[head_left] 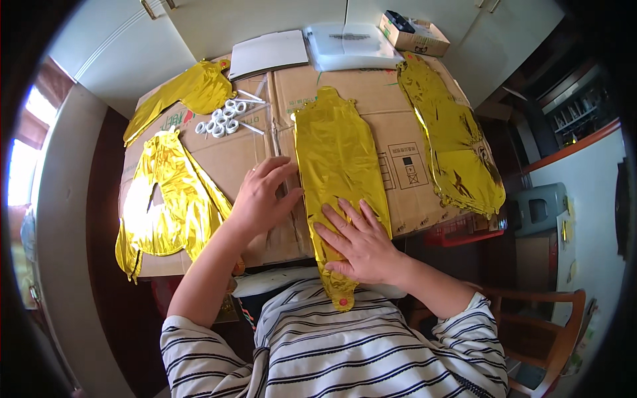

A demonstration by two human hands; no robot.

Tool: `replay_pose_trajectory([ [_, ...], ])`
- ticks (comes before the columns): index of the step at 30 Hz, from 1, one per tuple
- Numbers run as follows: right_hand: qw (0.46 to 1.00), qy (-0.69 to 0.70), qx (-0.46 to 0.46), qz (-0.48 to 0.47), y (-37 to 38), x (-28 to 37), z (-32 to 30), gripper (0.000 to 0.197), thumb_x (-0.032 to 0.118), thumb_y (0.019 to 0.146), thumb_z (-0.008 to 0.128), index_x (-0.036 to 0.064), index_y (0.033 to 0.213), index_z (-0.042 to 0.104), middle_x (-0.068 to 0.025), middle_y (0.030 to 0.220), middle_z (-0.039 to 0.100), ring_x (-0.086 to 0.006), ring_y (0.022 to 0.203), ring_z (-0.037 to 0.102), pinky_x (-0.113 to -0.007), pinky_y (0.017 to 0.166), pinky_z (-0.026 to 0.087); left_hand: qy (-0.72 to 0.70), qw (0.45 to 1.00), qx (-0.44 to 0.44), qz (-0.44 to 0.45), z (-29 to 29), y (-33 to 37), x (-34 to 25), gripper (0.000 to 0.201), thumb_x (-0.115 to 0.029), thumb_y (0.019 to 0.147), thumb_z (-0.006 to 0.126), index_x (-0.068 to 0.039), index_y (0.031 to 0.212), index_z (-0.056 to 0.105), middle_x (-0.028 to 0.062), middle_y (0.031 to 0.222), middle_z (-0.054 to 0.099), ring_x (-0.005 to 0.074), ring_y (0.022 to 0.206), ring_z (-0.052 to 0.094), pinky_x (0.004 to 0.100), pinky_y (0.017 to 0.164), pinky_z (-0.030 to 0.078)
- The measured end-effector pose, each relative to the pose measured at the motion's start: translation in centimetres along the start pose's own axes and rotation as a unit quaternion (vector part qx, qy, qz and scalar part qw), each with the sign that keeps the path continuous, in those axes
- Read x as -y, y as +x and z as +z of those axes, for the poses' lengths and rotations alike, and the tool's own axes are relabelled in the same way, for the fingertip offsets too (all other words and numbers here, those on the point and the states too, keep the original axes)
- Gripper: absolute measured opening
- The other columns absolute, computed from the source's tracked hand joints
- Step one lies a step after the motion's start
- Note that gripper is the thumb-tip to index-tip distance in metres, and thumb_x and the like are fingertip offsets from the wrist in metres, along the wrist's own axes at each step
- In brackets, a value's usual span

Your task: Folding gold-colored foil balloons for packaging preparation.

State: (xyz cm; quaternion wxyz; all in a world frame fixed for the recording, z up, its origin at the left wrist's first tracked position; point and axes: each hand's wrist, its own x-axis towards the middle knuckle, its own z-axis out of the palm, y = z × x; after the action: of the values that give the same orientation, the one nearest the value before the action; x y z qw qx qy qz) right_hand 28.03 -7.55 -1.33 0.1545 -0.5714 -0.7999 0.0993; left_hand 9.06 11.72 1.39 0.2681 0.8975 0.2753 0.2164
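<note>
A flat gold foil balloon (338, 149) lies lengthwise in front of me, its near end with a small red dot hanging past the cardboard's front edge. My right hand (358, 242) rests flat on its lower half, fingers spread. At the balloon's left edge is my left hand (269, 196), fingers apart and slightly bent, the fingertips by the foil; nothing shows in its grasp. Left of that hand lies another gold foil balloon (169, 192), shiny and crumpled. One more foil balloon (192, 86) is at the far left, and a stack of gold foil balloons (454, 139) lies on the right.
Flattened cardboard (265, 229) covers the table. Several white ribbon rolls (219, 124) and white straws (251, 97) lie at the left back. Behind are a grey-white board (269, 53), clear plastic bags (352, 48) and a small carton (418, 36). A wooden chair (531, 318) stands at right.
</note>
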Motion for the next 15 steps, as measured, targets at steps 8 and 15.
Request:
replay_pose_trajectory([
  [8,0.952,0.152,-0.239,0.114,-2.5,-1.7,-4.8,0.031,0.022,0.092,0.071,0.002,0.116,0.066,-0.0161,0.121,0.065,-0.0318,0.114,0.062,-0.043,0.098,0.048,0.067,0.997,-0.008,0.03,2.0,-3.3,-2.5,0.042,-0.023,0.081,0.079,-0.008,0.119,0.068,0.0125,0.124,0.062,0.0341,0.117,0.057,0.0459,0.1,0.045],
  [15,0.809,0.363,-0.214,0.411,-8.9,-1.7,-2.0,0.019,0.016,0.097,0.069,-0.002,0.093,0.067,-0.005,0.082,0.07,-0.0068,0.074,0.064,-0.023,0.067,0.052,0.089,0.994,-0.034,0.051,3.3,-3.8,-2.3,0.041,-0.023,0.081,0.077,-0.01,0.119,0.068,0.0116,0.124,0.061,0.0344,0.12,0.054,0.0468,0.102,0.042],
])
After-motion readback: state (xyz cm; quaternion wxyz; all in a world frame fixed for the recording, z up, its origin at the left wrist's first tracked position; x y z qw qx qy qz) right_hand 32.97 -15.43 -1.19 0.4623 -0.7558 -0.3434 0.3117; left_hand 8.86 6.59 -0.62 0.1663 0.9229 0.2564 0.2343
